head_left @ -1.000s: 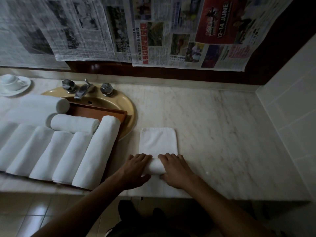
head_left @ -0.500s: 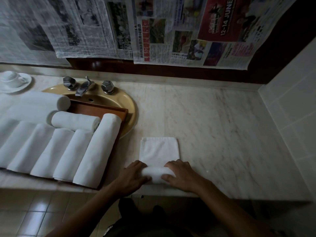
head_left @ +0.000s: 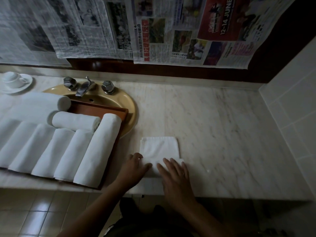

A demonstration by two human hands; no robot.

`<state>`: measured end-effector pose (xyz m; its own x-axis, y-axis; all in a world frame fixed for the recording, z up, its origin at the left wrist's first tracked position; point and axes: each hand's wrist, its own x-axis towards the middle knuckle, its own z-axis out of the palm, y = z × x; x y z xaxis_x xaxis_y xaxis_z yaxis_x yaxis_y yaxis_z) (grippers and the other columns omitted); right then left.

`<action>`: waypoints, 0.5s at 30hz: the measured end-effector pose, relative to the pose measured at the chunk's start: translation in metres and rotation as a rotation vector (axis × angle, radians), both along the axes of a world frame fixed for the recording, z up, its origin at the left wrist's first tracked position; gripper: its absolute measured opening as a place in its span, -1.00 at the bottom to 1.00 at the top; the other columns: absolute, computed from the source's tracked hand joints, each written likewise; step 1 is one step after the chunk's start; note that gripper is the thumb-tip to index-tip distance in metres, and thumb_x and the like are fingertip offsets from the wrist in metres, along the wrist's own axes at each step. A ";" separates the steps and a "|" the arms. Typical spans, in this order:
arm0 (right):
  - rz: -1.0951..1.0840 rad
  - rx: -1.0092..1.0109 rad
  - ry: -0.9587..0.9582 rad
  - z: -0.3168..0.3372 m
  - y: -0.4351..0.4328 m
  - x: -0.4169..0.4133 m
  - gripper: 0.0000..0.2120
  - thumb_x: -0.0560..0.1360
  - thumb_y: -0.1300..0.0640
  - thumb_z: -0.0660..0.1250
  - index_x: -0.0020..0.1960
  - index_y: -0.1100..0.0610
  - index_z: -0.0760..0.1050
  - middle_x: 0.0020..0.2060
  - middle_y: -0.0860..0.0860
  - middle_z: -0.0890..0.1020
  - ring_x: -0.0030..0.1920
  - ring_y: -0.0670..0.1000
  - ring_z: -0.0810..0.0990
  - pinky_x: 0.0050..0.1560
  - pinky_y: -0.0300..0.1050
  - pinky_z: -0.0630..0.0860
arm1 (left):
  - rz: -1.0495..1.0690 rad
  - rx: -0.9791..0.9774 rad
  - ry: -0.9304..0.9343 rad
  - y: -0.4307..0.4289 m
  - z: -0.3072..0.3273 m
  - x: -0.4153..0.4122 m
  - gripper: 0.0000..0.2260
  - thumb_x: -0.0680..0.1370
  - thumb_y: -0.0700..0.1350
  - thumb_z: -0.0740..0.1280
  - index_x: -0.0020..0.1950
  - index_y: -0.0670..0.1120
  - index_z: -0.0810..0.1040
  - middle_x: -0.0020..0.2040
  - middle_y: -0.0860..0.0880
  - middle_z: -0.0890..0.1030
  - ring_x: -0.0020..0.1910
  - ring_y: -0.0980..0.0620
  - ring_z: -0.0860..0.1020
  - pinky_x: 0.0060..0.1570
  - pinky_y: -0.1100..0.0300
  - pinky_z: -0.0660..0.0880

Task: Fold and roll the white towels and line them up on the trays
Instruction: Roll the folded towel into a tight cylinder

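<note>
- The towel [head_left: 159, 147] lies on the counter [head_left: 222, 134] just right of the tray [head_left: 119, 111]; its near end is rolled up, and the flat far part is shorter than a second ago.
- Your left hand [head_left: 136, 165] curls round the roll's left end; your right hand [head_left: 174, 175] lies flat-fingered on top, pressing, gripping nothing.
- The roll looks about half done; keep it tight and square, then set it beside the rolled towels [head_left: 95, 151] on the tray.
</note>
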<state>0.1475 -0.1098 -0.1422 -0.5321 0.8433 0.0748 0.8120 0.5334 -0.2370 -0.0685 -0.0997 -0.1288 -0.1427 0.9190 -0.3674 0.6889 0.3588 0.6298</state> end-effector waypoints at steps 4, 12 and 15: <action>0.053 -0.108 -0.124 -0.004 0.019 0.000 -0.16 0.44 0.14 0.43 0.64 -0.01 0.14 0.61 0.05 0.24 0.62 0.17 0.15 0.53 0.28 -0.03 | -0.252 0.395 0.443 -0.021 -0.001 0.014 -0.49 0.58 0.15 0.32 0.48 -0.04 0.40 0.41 -0.05 0.44 0.37 -0.07 0.44 0.32 -0.08 0.45; 0.126 -0.287 -0.180 0.027 0.073 -0.010 -0.32 0.54 0.04 0.38 0.59 -0.06 0.19 0.48 -0.02 0.38 0.45 0.08 0.33 0.50 0.11 0.16 | -0.537 0.328 0.599 0.000 -0.023 0.002 -0.30 0.45 0.28 0.44 0.46 -0.10 0.48 0.40 -0.11 0.56 0.34 -0.16 0.57 0.23 -0.16 0.55; 0.134 -0.538 -0.254 0.049 0.084 -0.012 -0.36 0.56 -0.08 0.38 0.57 -0.09 0.22 0.45 0.02 0.42 0.41 0.12 0.37 0.43 0.13 0.24 | -0.647 0.291 0.524 0.005 -0.016 -0.008 -0.30 0.51 0.40 0.12 0.47 -0.04 0.41 0.36 -0.04 0.55 0.28 -0.07 0.57 0.26 -0.07 0.49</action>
<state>0.1356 -0.0253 -0.0929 -0.5815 0.6521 -0.4865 0.8126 0.4943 -0.3088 -0.0762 -0.0947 -0.1446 0.3534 0.9250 -0.1395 0.9274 -0.3270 0.1814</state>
